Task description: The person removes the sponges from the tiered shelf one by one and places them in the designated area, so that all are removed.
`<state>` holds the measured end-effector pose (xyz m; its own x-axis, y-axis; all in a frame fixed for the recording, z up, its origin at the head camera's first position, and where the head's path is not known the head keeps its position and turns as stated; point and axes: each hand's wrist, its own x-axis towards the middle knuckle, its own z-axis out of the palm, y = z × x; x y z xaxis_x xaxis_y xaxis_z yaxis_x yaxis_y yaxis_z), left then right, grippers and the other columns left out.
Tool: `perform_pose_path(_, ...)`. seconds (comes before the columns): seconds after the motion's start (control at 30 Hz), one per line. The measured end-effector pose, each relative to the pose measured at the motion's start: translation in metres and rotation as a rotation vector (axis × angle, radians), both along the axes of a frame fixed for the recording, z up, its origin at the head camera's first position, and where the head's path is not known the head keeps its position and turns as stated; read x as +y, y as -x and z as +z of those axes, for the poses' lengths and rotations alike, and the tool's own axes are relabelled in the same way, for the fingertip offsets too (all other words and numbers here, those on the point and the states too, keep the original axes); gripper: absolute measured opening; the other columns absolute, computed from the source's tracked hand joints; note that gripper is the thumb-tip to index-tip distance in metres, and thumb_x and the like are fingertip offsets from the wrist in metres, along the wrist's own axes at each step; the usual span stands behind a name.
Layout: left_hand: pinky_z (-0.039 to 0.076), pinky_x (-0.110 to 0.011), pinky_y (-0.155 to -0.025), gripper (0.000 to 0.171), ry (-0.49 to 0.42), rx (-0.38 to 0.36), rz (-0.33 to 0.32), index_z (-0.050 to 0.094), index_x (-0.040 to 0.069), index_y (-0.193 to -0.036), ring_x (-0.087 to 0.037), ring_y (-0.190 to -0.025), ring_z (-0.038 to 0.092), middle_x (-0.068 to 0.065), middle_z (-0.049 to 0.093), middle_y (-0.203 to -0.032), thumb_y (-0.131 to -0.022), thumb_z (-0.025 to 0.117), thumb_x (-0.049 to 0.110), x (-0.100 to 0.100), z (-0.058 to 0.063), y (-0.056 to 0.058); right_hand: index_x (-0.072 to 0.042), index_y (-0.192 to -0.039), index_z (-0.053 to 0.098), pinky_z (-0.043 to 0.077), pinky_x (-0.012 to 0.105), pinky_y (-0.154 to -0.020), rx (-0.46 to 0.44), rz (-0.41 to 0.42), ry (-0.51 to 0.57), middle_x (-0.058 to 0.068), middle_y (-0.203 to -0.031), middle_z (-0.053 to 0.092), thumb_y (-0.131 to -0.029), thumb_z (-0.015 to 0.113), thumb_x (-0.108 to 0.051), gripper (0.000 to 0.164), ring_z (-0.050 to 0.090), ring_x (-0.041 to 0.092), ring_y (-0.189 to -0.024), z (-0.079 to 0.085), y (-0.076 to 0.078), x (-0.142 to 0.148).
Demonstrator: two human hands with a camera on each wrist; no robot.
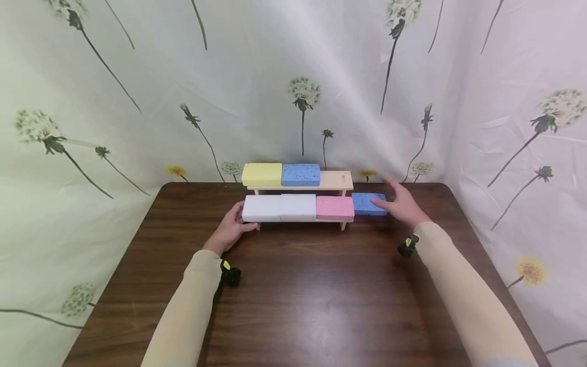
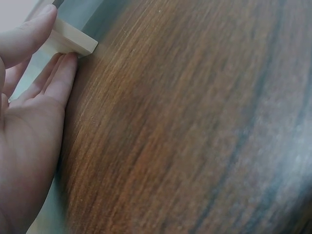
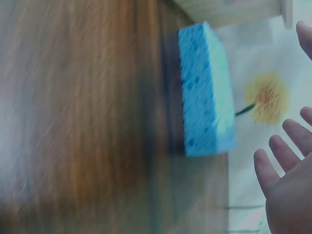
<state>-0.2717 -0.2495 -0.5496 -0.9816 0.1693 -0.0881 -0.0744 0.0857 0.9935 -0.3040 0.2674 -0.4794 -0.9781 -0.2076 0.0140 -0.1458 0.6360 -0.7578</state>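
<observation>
My left hand grips the left end of a two-tier wooden shelf, thumb in front and fingers behind; its wooden leg shows in the left wrist view. On the lower tier sit two white sponges and a pink sponge. The upper tier bears a yellow sponge and a blue sponge. Just right of the shelf is another blue sponge. My right hand hovers beside it, fingers spread; the right wrist view shows this sponge apart from the fingers.
The shelf stands toward the back of a dark brown wooden table. Close behind the table's far edge hangs a white sheet printed with dandelions, which continues along both sides.
</observation>
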Motion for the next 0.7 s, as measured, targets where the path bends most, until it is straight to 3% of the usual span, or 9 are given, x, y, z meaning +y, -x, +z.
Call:
perform_pose_path(0.3, 0.05, -0.017, -0.1, 0.092, -0.017, -0.012, 0.002, 0.023, 0.002, -0.163, -0.035, -0.146, 0.042, -0.021, 0.037, -0.164, -0.088, 0.074, -0.015, 0.0, 0.0, -0.002, -0.008, -0.164, 0.031, 0.031, 0.06, -0.123, 0.081, 0.061, 0.031, 0.017, -0.168, 0.033, -0.099, 0.074, -0.039, 0.084, 0.031, 0.039, -0.154, 0.018, 0.0, -0.031)
perform_pose_path(0.53, 0.049, -0.017, -0.102, 0.092, -0.014, -0.015, -0.003, 0.022, 0.003, -0.164, -0.033, -0.148, 0.04, -0.02, 0.036, -0.165, -0.09, 0.074, -0.012, -0.002, -0.002, -0.001, -0.004, -0.162, 0.035, 0.031, 0.061, -0.122, 0.2, 0.13, -0.082, 0.019, -0.165, 0.039, -0.096, 0.075, -0.045, 0.087, 0.035, 0.039, -0.151, 0.035, 0.007, -0.065)
perform_pose_path(0.7, 0.05, -0.017, -0.101, 0.09, -0.022, -0.006, -0.004, 0.024, 0.003, -0.163, -0.034, -0.146, 0.042, -0.021, 0.038, -0.163, -0.09, 0.074, -0.012, -0.002, 0.0, -0.001, -0.007, -0.163, 0.034, 0.03, 0.057, -0.124, 0.226, 0.17, -0.08, 0.014, -0.167, 0.037, -0.095, 0.077, -0.045, 0.089, 0.034, 0.035, -0.154, 0.044, 0.011, -0.089)
